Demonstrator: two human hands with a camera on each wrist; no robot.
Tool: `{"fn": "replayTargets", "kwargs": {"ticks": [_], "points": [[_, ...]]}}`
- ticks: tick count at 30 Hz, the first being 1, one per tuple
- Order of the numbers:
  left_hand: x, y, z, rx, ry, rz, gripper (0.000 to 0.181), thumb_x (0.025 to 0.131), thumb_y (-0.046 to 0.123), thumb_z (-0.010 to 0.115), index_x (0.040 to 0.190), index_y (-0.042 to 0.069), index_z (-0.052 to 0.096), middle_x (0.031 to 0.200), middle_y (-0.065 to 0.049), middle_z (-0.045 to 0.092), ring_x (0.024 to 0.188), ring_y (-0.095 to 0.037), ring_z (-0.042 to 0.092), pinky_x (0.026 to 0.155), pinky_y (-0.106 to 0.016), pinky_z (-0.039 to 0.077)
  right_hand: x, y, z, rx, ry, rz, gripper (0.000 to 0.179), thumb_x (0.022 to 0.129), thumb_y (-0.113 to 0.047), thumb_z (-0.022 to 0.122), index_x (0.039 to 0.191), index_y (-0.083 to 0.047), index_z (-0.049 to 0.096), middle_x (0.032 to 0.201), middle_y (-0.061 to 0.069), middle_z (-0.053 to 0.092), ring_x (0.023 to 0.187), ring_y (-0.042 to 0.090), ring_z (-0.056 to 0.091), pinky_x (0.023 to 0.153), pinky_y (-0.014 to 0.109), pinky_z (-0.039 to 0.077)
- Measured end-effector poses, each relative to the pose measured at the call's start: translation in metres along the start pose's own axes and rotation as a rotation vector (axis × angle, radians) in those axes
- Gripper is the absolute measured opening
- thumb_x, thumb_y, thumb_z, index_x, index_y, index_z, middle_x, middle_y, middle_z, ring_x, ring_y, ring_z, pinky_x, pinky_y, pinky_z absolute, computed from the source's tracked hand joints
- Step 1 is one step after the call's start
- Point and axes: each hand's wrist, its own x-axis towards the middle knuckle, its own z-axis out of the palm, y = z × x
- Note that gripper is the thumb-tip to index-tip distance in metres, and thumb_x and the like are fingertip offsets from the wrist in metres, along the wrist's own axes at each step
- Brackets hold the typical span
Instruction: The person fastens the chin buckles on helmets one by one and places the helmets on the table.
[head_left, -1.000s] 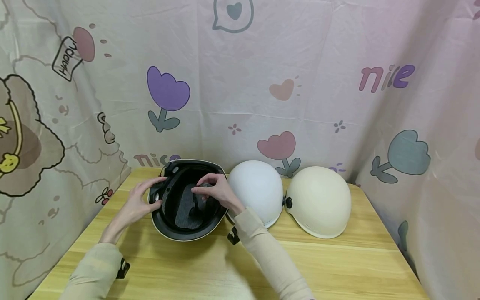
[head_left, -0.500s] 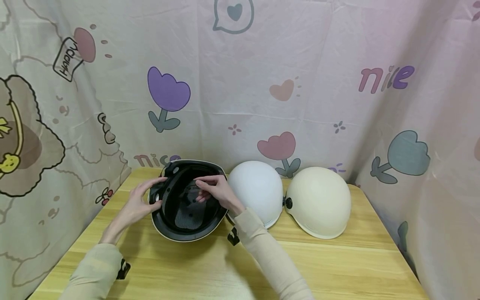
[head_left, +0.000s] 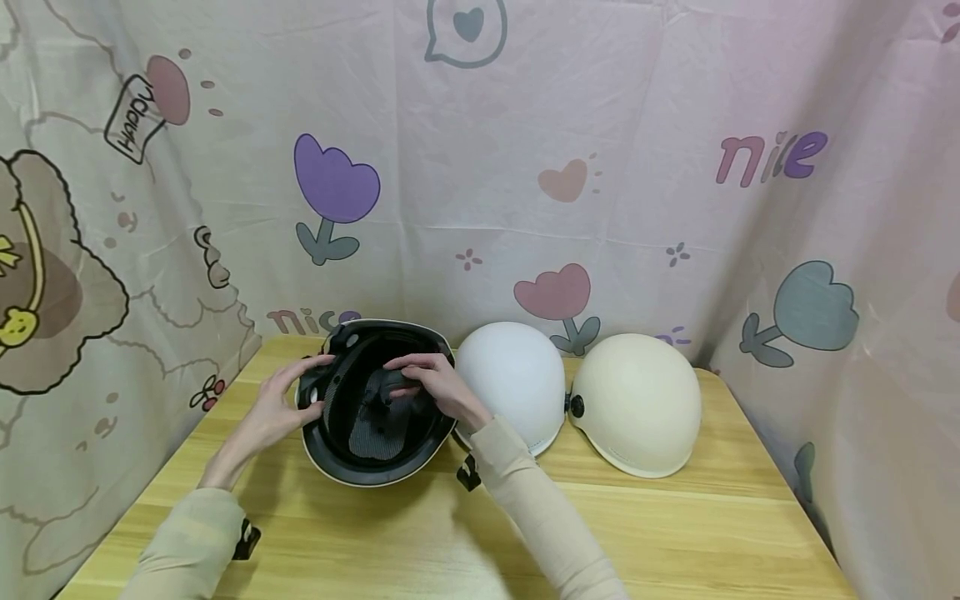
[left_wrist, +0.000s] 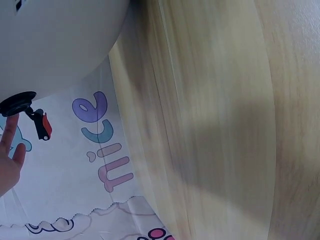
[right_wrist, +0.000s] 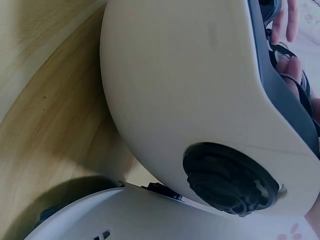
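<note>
An upturned helmet (head_left: 371,475) with a black lining and a pale shell rests on the table. My left hand (head_left: 273,404) grips its left rim between thumb and fingers. In the left wrist view, a fingertip (left_wrist: 12,122) touches a round black fitting (left_wrist: 19,103) on the shell. My right hand (head_left: 435,385) reaches over the right rim into the opening, its fingers above the dark mesh padding (head_left: 375,433). A thin black strap (right_wrist: 296,82) runs across the right fingers in the right wrist view. The fingertips hold the strap, partly hidden by the rim.
A white helmet (head_left: 513,383) stands dome up, close to the right of the upturned one. Beyond it stands a cream helmet (head_left: 637,404) with a black side knob. A patterned curtain (head_left: 465,167) hangs behind the wooden table (head_left: 420,550).
My right fingers have shifted inside the helmet, from a close pinch to a longer reach with the index finger stretched out. The left hand and the helmets have stayed in place.
</note>
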Motion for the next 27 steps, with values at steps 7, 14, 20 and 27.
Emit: {"fn": "replayTargets", "kwargs": {"ticks": [7,14,20,27], "points": [[0.0014,-0.0013,0.0013,0.003,0.020,0.038,0.070,0.073,-0.012,0.075,0.138,0.006,0.058,0.139,-0.023,0.058,0.130,-0.043,0.045,0.103,-0.066,0.032,0.0003,0.0005,-0.0005,0.013,0.021,-0.026,0.021,0.097,0.003,0.058,0.111,0.018,0.064,0.107,0.025,0.072,0.075,0.012,0.075,0.089,0.045,0.061],[0.0011,-0.0002,0.0027,0.025,0.034,0.055,0.072,0.073,-0.012,0.075,0.139,0.007,0.057,0.137,-0.020,0.060,0.126,-0.036,0.047,0.104,-0.051,0.034,-0.0013,-0.0009,-0.0003,-0.046,0.002,-0.057,0.023,0.088,0.008,0.069,0.082,-0.007,0.052,0.077,-0.004,0.069,0.070,0.011,0.072,0.078,0.038,0.064],[0.0001,-0.0005,0.0037,0.033,0.041,0.055,0.071,0.073,-0.012,0.072,0.140,0.006,0.057,0.136,-0.020,0.060,0.126,-0.026,0.047,0.103,-0.048,0.032,-0.0003,-0.0004,-0.0002,-0.020,-0.025,-0.071,0.018,0.096,0.007,0.056,0.113,0.013,0.059,0.080,0.007,0.065,0.069,0.012,0.073,0.078,0.041,0.064],[-0.0001,0.0001,0.0038,0.021,0.034,0.038,0.072,0.073,-0.012,0.071,0.141,0.008,0.056,0.138,-0.019,0.059,0.128,-0.022,0.045,0.104,-0.052,0.032,-0.0002,-0.0006,-0.0003,-0.036,-0.040,-0.044,0.032,0.101,0.003,0.047,0.129,0.013,0.060,0.111,0.042,0.064,0.089,0.031,0.077,0.088,0.045,0.061]]}}
